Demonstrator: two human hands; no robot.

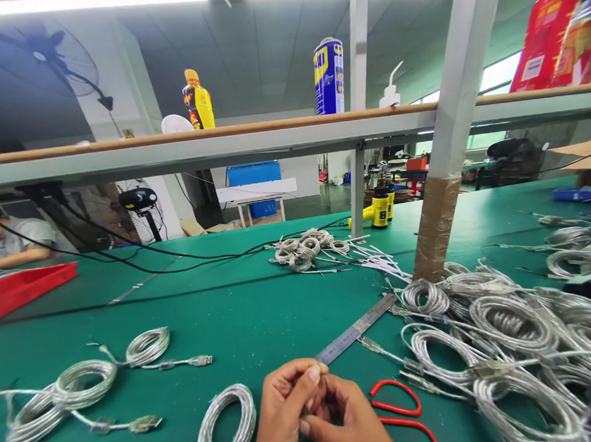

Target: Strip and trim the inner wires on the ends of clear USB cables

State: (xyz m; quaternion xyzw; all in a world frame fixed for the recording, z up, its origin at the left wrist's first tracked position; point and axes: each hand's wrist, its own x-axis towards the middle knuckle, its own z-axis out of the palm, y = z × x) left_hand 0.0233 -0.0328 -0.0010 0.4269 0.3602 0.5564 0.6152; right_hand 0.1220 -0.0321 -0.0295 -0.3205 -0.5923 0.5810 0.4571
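Observation:
My left hand (284,408) and my right hand (345,415) meet at the front of the green table, fingertips pinched together. Whatever lies between the fingers is hidden. Just beyond them, a steel ruler (355,331) slants away to the right, its near end close behind my left thumb. A coiled clear-jacketed cable (226,425) rests left of my left hand, and a short tail of it runs toward my wrists. Scissors with red handles (400,411) lie to the right of my right hand, partly covered by it.
Many coiled USB cables (515,327) pile up on the right; several more coils (85,384) lie left. Behind are a small coil heap (307,247), white strips (383,262), yellow heat guns (379,208) and a taped post (436,229). A person sits beyond the red tray (29,290).

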